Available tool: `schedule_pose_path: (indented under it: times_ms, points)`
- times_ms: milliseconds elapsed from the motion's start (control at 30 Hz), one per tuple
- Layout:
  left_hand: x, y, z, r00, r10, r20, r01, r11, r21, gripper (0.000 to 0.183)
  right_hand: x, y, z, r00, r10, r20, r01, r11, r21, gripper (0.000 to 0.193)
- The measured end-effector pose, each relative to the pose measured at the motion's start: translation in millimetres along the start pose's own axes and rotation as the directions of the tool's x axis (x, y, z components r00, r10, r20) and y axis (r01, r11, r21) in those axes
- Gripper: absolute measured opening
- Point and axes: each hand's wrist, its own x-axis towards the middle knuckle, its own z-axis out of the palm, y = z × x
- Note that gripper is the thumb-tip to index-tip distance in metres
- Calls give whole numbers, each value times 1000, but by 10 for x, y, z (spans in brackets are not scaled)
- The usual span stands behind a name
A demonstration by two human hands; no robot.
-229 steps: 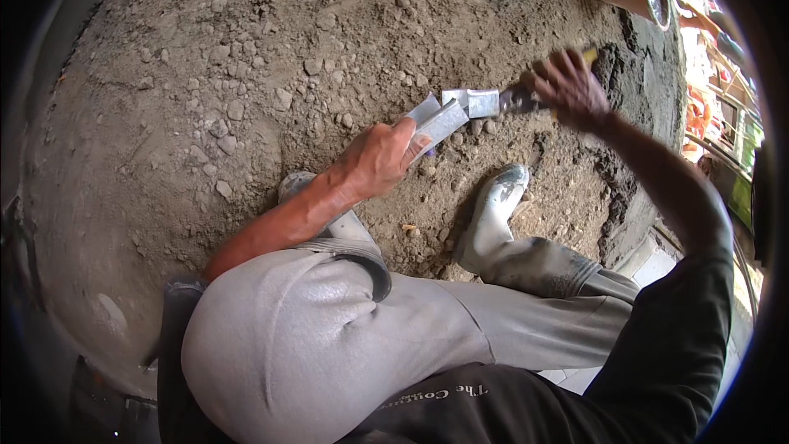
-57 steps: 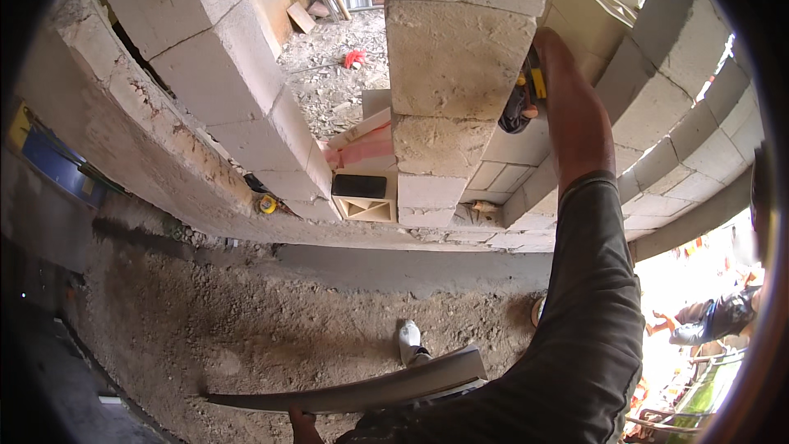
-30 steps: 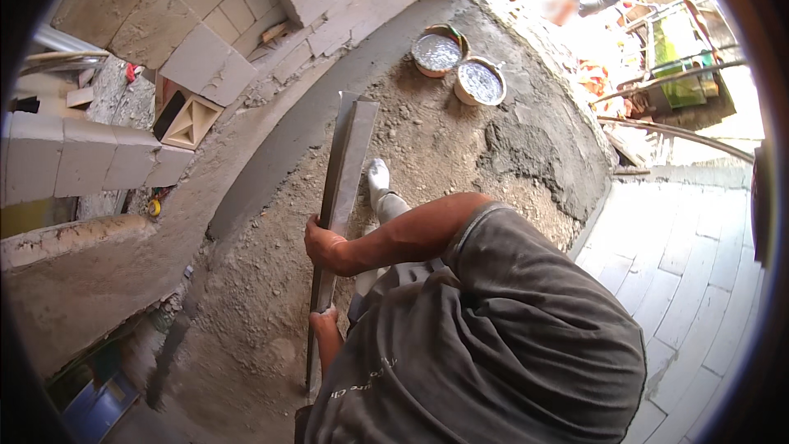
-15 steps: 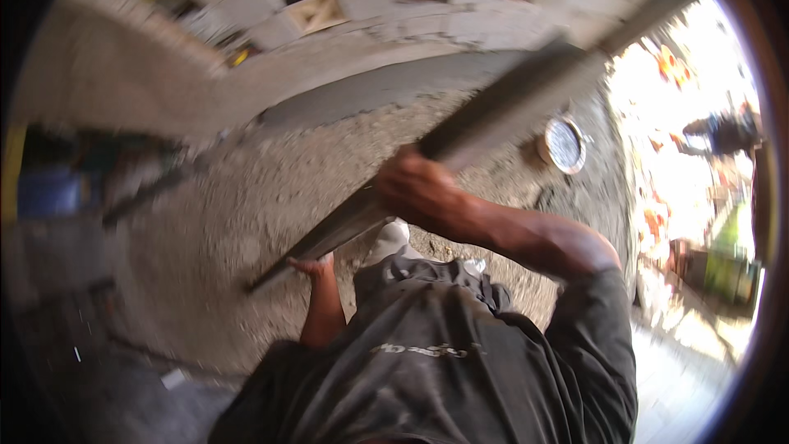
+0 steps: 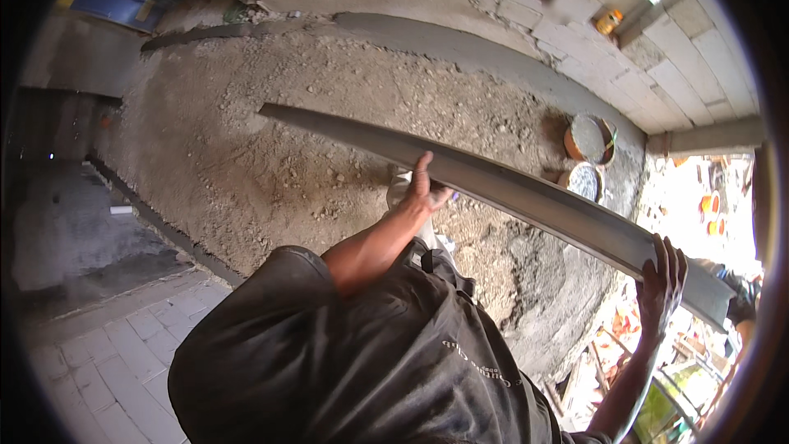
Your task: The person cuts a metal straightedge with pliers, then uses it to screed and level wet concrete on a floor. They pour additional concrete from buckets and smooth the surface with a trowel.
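A long, straight grey metal bar (image 5: 526, 189), channel-like in form, stretches across the view in front of my body. It slants from the far left down to the right. My left hand (image 5: 423, 189) grips its near edge around the middle, thumb on top and the other fingers partly hidden beneath. Toward the right end, my right hand (image 5: 662, 278) is closed over the bar with its fingers on the upper face. The bar is held above a rough, stony dirt floor (image 5: 271, 173).
Two buckets (image 5: 585, 141) with grey contents stand on the floor beyond the bar. A smooth mortar strip (image 5: 436, 45) follows the block wall (image 5: 682, 57). Pale tiles (image 5: 123, 345) lie at lower left. Past the bright opening at right, a person (image 5: 744, 296) is partly visible by the bar's end.
The bar has swung round: its left end went farther away and its right end came nearer. My right hand moved out to the right end, my left toward the middle. The view has turned.
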Motion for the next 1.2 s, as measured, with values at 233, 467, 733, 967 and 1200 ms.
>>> schedule_pose_path:
  times_ms: [233,467,733,967,1200]
  points:
    - [-482,-1927,243,898,-421,-126,439,849,294,48,-679,-484,-274,580,423,696,-590,807,0,116]
    - [-1064,-3009,467,642,-659,-391,756,460,466,53,-1548,-800,-29,614,468,636,-643,764,59,82]
    - [-1770,-3678,899,135,-940,-313,732,-118,671,74,-2400,-584,-1020,350,714,606,-810,555,-186,77]
    - [-983,-3780,1182,197,-942,-271,726,-46,686,83,-2903,-693,-1707,251,855,455,-799,448,-401,86]
    - [-1250,-4903,1425,209,-918,-337,676,-113,728,49,-3686,-650,-1880,55,912,405,-841,261,-473,89]
